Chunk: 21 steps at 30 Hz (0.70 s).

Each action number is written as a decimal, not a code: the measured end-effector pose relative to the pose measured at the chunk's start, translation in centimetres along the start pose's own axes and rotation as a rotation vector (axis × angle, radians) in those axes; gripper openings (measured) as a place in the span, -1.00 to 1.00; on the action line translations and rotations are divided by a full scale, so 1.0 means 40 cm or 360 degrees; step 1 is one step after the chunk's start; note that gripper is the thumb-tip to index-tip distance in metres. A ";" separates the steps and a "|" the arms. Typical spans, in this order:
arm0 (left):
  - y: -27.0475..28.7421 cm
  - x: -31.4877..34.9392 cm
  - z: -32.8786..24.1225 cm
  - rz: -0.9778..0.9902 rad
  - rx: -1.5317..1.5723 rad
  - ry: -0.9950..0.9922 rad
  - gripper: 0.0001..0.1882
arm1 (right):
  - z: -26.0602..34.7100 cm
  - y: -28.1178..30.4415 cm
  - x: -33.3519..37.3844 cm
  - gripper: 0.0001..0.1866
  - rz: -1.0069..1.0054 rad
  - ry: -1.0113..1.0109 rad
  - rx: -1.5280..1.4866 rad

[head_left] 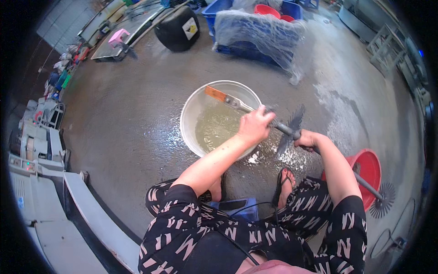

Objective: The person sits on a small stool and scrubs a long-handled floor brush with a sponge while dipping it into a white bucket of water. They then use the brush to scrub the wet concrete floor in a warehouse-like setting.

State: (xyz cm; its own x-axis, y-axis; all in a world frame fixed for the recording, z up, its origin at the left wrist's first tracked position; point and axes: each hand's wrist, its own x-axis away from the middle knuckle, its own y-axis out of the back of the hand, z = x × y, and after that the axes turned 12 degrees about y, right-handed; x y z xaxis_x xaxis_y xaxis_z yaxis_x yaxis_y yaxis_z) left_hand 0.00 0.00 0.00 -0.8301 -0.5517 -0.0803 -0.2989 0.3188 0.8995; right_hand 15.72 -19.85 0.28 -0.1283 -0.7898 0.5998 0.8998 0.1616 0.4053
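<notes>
A long grey shaft (284,129) slants across in front of me, from over a white tub down to the right. Its upper left end carries a flat orange-brown piece (215,94) on a metal neck. My left hand (255,125) is wrapped round it near the tub's right rim, and my right hand (308,139) grips it farther down. Between my hands a dark, fringed disc (296,119) stands on the shaft; another spoked, brush-like disc (382,201) is at the lower right end. The white tub (186,125) holds murky, greenish water.
A red bucket (375,160) stands at my right, behind the shaft. Ahead are a black drum (175,29) and a blue crate (248,52) draped with clear plastic. Grey machinery (50,219) lines the left. Something blue (246,210) lies between my sandalled feet on wet floor.
</notes>
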 end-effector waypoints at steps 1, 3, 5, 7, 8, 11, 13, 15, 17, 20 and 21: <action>-0.013 -0.002 -0.011 -0.0046 0.0023 -0.0013 -0.60 | 0.004 0.001 0.005 -0.85 -0.0047 -0.0089 0.0003; 0.054 -0.059 0.021 -0.0231 -0.0056 0.0098 -0.65 | -0.007 -0.009 -0.031 -0.81 -0.0119 -0.0103 -0.0053; 0.063 -0.083 0.080 -0.0314 0.0138 0.0422 -0.65 | -0.039 -0.023 -0.028 -0.80 -0.0054 -0.0187 -0.0059; 0.053 -0.077 0.038 -0.0303 0.0084 0.0590 -0.66 | -0.015 -0.015 -0.007 -0.80 -0.0049 -0.0185 -0.0069; 0.032 -0.054 -0.003 -0.0207 -0.0044 0.0468 -0.66 | -0.013 -0.017 -0.003 -0.80 -0.0039 -0.0157 -0.0069; -0.039 0.026 -0.150 0.0155 -0.0162 0.0077 -0.65 | -0.009 -0.016 0.019 -0.79 -0.0044 -0.0162 -0.0083; -0.042 0.015 -0.122 0.0089 -0.0014 -0.0023 -0.64 | -0.007 -0.004 0.018 -0.78 -0.0051 -0.0152 -0.0073; -0.023 -0.025 -0.075 -0.0060 0.0053 -0.0027 -0.64 | -0.019 -0.005 0.005 -0.76 -0.0075 -0.0201 0.0023; 0.045 -0.074 -0.013 -0.0052 0.0079 0.0322 -0.63 | -0.024 -0.011 0.007 -0.71 -0.0170 -0.0162 0.0039; 0.051 -0.105 0.048 -0.0188 -0.0135 0.0223 -0.50 | -0.047 -0.014 0.008 -0.64 -0.0183 -0.0154 0.0123; 0.027 -0.120 0.076 -0.0185 -0.0128 0.0197 -0.48 | -0.044 -0.011 0.007 -0.61 -0.0189 -0.0147 0.0160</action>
State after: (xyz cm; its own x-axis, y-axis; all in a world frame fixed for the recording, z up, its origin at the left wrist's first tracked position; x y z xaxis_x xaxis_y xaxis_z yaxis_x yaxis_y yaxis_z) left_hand 2.23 5.34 0.03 -0.7263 -0.6737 -0.1367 -0.3466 0.1872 0.9191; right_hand 16.03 -21.19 -0.96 -0.2730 -0.7500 0.6025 0.8305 0.1323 0.5410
